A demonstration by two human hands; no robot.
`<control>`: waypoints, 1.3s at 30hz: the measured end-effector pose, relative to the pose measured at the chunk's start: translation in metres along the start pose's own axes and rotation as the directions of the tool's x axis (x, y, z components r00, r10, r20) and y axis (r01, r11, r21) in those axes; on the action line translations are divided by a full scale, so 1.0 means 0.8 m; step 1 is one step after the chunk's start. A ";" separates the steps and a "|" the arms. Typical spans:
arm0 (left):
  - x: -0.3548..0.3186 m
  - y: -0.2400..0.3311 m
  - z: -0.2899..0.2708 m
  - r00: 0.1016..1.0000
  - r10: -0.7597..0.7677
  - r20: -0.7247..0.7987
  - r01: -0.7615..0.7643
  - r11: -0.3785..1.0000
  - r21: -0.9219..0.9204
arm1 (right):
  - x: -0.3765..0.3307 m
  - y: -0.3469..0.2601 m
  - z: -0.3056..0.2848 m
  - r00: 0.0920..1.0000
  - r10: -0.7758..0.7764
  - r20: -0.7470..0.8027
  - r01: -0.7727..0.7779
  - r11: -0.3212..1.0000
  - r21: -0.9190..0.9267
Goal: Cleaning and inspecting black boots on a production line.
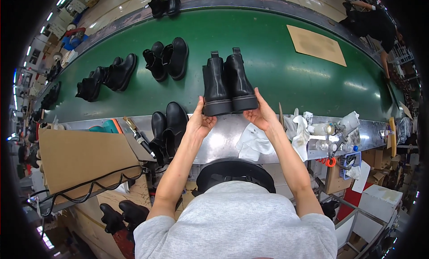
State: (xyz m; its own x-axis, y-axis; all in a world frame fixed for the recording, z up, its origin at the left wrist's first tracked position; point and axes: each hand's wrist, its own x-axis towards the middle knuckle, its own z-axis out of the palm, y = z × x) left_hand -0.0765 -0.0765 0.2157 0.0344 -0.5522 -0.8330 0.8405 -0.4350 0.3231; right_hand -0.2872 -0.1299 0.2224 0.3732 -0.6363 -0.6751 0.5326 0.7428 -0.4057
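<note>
Green belt: boots toes-away, lengthwise.

Single head-worn fisheye, looking steeply down from above, close over green conveyor belt, edges bending at rim
</note>
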 end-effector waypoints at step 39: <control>0.048 0.043 -0.051 0.950 0.229 0.211 -0.297 0.461 0.836 | 0.072 0.014 -0.065 0.958 -0.240 0.156 0.267 0.551 -0.791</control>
State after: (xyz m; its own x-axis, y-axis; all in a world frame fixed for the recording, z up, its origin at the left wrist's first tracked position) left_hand -0.0243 -0.0835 0.1767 0.1117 -0.7743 -0.6229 -0.0751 -0.6316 0.7717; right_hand -0.2991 -0.1474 0.1467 0.3484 -0.8207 -0.4529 -0.2074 0.4037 -0.8911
